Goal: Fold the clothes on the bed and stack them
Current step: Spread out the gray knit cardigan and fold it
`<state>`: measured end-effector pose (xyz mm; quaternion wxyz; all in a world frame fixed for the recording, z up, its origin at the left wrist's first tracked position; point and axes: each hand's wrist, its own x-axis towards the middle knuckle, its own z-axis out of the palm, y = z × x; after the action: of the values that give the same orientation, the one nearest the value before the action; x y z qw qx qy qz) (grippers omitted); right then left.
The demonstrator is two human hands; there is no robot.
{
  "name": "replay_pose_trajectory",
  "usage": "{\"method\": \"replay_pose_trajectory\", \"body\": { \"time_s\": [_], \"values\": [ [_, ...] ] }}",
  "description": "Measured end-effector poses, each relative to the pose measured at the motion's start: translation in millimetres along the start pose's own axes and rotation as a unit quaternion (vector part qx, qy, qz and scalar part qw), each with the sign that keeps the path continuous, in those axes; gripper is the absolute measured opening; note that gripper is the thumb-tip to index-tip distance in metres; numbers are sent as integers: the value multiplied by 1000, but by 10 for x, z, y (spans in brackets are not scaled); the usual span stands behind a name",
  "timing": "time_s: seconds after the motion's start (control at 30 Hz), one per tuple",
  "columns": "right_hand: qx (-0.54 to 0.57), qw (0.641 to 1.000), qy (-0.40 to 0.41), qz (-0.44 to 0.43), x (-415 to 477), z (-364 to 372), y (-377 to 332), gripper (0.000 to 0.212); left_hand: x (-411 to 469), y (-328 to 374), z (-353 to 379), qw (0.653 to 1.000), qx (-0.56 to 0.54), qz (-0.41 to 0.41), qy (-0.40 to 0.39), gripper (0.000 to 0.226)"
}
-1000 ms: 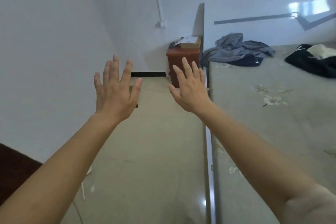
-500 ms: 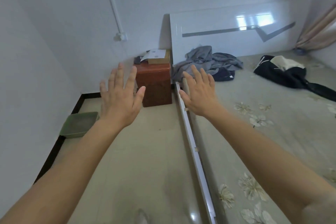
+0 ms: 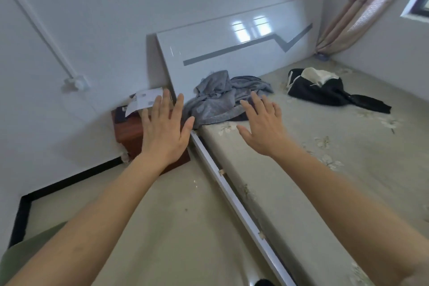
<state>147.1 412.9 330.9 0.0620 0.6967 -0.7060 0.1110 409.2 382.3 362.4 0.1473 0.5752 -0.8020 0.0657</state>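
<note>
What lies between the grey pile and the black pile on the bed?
Head view: only bare sheet lies between grey pile and black pile.

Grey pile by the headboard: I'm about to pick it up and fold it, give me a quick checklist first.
1. Free left hand: ok, fingers straight, holding nothing.
2. Free right hand: ok, fingers spread, holding nothing.
3. Uncovered grey pile: ok, crumpled at the corner of the bed, nothing on it.
4. Only one garment in it: cannot tell, dark cloth shows underneath.
5. Bare sheet for folding: ok, open in front of the pile.
6. Separate black pile: ok, lies apart, further along the headboard.
</note>
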Motion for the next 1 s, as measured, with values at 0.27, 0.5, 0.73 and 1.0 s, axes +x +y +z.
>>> {"method": "replay_pose_trajectory", "body": {
  "time_s": [0.27,0.5,0.73,1.0],
  "values": [
    [-26,992,-27,117,1031,859,855,73,1488,174,1285,992,-14,89,-84,70],
    [13,977,-79,199,2200,1409,1432,70,3017,114,2024,982,35,136,-129,69],
    [20,962,-152,226,3029,1964,1761,67,4213,-21,2809,973,25,156,-166,69],
    [32,921,-225,316,3963,2840,1986,70,5461,-182,4124,929,21,215,-301,69]
  ]
}}
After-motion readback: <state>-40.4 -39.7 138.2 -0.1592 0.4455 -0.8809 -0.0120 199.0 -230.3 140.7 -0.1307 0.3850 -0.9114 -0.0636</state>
